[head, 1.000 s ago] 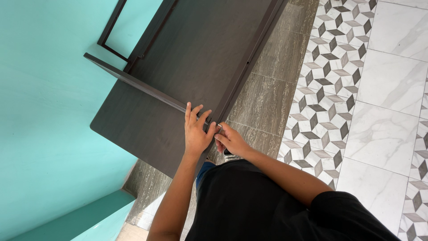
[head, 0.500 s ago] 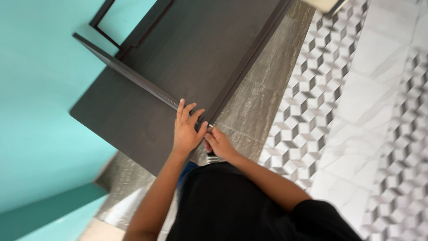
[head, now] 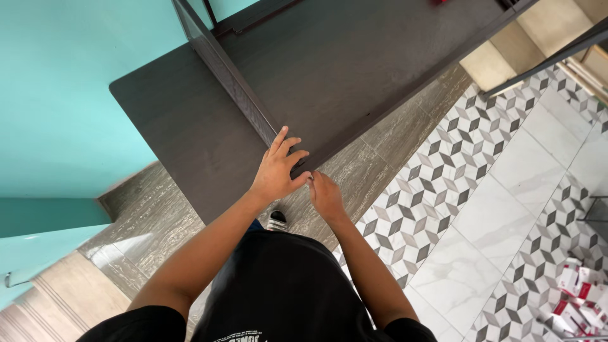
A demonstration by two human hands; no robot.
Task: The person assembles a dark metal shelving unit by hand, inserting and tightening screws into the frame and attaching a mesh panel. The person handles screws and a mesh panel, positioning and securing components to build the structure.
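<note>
Together, both hands are working at the near edge of a dark wooden panel.

Resting flat with fingers spread, the left hand (head: 277, 170) is pressing on the dark panel (head: 190, 133), gripping nothing, while the right hand (head: 326, 195) is curling its fingers under the panel's edge just beside it. A dark upright frame (head: 221, 66) is standing on the panel, which is lying over the grey tiled floor (head: 386, 142) against the turquoise wall (head: 57, 95).

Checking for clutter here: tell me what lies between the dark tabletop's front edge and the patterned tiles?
In the head view, only a strip of grey stone-look floor lies between tabletop and patterned tiles.
</note>
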